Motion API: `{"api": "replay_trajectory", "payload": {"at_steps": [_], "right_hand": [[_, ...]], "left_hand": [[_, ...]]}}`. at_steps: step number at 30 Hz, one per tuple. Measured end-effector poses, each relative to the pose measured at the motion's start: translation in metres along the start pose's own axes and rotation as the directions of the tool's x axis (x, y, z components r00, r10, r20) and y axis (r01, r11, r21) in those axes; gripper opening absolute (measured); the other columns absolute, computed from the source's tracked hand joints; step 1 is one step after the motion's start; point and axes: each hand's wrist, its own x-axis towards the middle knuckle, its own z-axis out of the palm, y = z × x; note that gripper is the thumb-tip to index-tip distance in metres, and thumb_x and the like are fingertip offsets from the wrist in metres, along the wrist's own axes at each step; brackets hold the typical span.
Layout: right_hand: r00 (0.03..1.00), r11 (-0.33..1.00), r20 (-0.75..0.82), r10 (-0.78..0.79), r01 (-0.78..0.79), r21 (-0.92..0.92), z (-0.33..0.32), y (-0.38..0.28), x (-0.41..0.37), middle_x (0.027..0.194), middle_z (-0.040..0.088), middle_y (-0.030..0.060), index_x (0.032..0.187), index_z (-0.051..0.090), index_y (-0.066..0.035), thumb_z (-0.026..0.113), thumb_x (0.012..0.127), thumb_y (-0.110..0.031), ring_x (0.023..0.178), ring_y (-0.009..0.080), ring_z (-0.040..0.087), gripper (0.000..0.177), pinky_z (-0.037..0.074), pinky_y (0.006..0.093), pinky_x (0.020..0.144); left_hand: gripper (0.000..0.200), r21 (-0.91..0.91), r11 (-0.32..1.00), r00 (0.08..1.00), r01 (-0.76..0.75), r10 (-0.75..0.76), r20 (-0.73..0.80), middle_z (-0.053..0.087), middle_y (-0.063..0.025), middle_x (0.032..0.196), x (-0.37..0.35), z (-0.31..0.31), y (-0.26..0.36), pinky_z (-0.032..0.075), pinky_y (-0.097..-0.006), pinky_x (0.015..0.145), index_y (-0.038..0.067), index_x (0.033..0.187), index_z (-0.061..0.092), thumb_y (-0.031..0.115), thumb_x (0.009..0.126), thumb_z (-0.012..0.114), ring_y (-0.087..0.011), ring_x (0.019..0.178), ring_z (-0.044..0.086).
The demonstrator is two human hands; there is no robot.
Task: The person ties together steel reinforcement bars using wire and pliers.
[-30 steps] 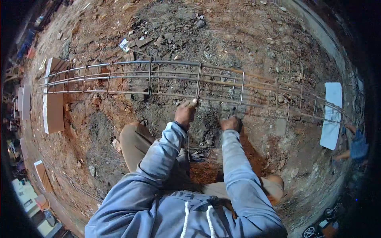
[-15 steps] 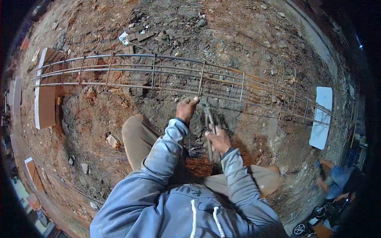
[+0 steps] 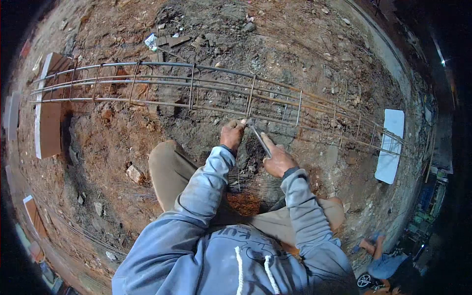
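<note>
A person in a grey-blue hooded top and tan trousers crouches on bare, stony dirt ground (image 3: pixel 314 44), seen from above their own head. In front of them a long rebar cage (image 3: pixel 191 86) lies on its side and runs across the whole view. It is made of several parallel steel bars ringed by upright wire stirrups. Its left end rests on a wooden block (image 3: pixel 49 120) and its right end on a white slab (image 3: pixel 390 146).

The left hand (image 3: pixel 232 133) reaches forward to the lowest bar of the cage, just beside one stirrup (image 3: pixel 250 96). Its grip is closed tight, fingertips bunched on that bar where the stirrup crosses. Anything else pinched there is too small to make out.

The right hand (image 3: pixel 277 158) sits a little nearer the body, its grip wrapped fully around the handles of a pair of metal pincers (image 3: pixel 259 138). The tool slants up and to the left, and its head meets the same crossing, touching or almost touching the left fingertips.

A loose stone (image 3: pixel 133 173) lies by the left knee. Well apart at the lower right edge, another person (image 3: pixel 377 263) in blue is partly visible.
</note>
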Motion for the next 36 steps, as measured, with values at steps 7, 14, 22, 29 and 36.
{"api": "replay_trajectory", "payload": {"at_steps": [7,14,22,29,36], "right_hand": [[0.963,0.991,-0.263,-0.066,0.033,-0.127,0.026,0.009,0.012,0.083,0.058,0.022,0.133,0.033,-0.013,0.052,0.079,-0.016,0.079,0.0384,0.059,0.057,0.048,0.0445,0.076],[0.909,-0.031,0.141,-0.391,-0.166,0.986,0.115,0.058,0.053,0.065,0.056,0.0069,0.087,0.055,-0.003,0.067,0.073,-0.046,0.047,0.0158,0.05,0.047,0.043,0.0284,0.041],[0.951,0.923,-0.293,0.099,0.022,0.384,0.106,0.039,0.023,0.087,0.063,0.0143,0.099,0.056,-0.001,0.068,0.073,-0.027,0.083,0.0342,0.059,0.038,0.045,0.044,0.074],[0.84,-0.169,0.261,-0.476,-0.378,0.91,0.117,0.072,0.026,0.071,0.059,0.0067,0.091,0.058,-0.005,0.066,0.077,-0.032,0.063,0.0193,0.058,0.031,0.048,0.0347,0.054],[0.993,0.398,0.117,-0.036,-0.093,0.913,0.106,0.055,0.02,0.078,0.061,0.0126,0.092,0.057,-0.005,0.072,0.072,-0.029,0.069,0.0251,0.06,0.035,0.049,0.0367,0.06]], "left_hand": [[0.023,-0.019,0.999,0.998,0.046,-0.047,-0.048,0.04,0.0058,0.051,0.003,0.001,-0.01,0.023,-0.0241,0.037,0.011,0.073,0.056,0.031,0.085,0.058,-0.0062,0.041,0.034],[0.03,-0.43,0.825,0.916,0.366,-0.237,0.324,0.057,-0.0016,0.07,-0.028,0.024,0.025,0.042,-0.0282,0.053,0.011,0.087,0.058,0.04,0.085,0.052,-0.0132,0.056,0.052],[0.031,0.221,0.924,0.948,-0.312,0.286,0.141,0.051,-0.0012,0.057,-0.004,0.036,-0.016,0.038,-0.0302,0.047,0.008,0.071,0.054,0.035,0.085,0.054,-0.0154,0.051,0.05],[0.028,0.032,0.981,0.951,0.192,-0.194,0.24,0.06,-0.0031,0.076,-0.016,0.021,0.005,0.045,-0.0288,0.061,0.004,0.089,0.059,0.032,0.084,0.056,-0.0146,0.066,0.056],[0.027,-0.45,0.811,0.888,0.373,-0.17,0.428,0.057,-0.0051,0.073,-0.016,0.033,0.004,0.052,-0.0354,0.064,0.006,0.086,0.054,0.033,0.087,0.053,-0.0201,0.066,0.06]]}}
